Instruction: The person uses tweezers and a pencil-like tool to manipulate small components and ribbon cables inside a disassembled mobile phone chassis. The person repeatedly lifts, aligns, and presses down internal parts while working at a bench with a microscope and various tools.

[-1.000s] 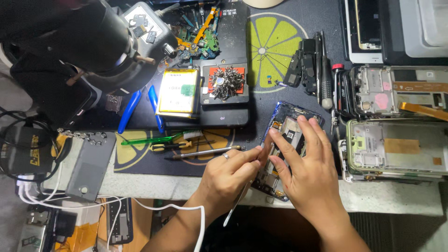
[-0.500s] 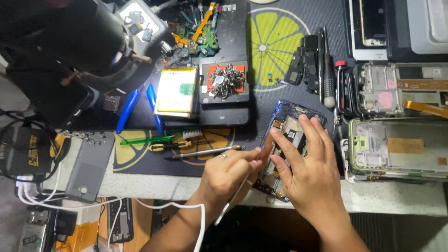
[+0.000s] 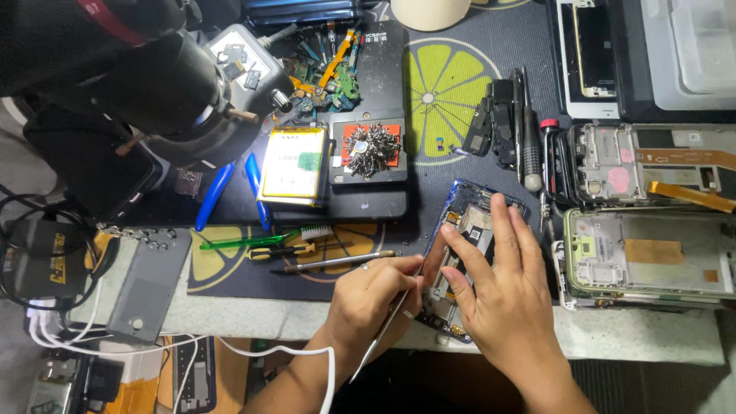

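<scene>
An opened blue-edged phone (image 3: 469,222) lies tilted at the mat's front edge, its circuit boards exposed. My right hand (image 3: 506,299) rests flat on it, fingers spread over its right side. My left hand (image 3: 372,295) is closed on thin metal tweezers (image 3: 391,322), whose tips touch the phone's left edge near the lower board. The lower end of the phone is hidden under both hands.
A black microscope (image 3: 130,77) looms at upper left. On the lemon-print mat (image 3: 452,84) lie a yellow-edged battery (image 3: 295,165), a screw tray (image 3: 370,149), blue tweezers (image 3: 211,198), a green brush (image 3: 264,239) and screwdrivers. Stripped phone frames (image 3: 652,261) are stacked at right.
My left hand has shifted slightly right with the tweezers toward the phone's edge. My right hand has stayed flat on the phone.
</scene>
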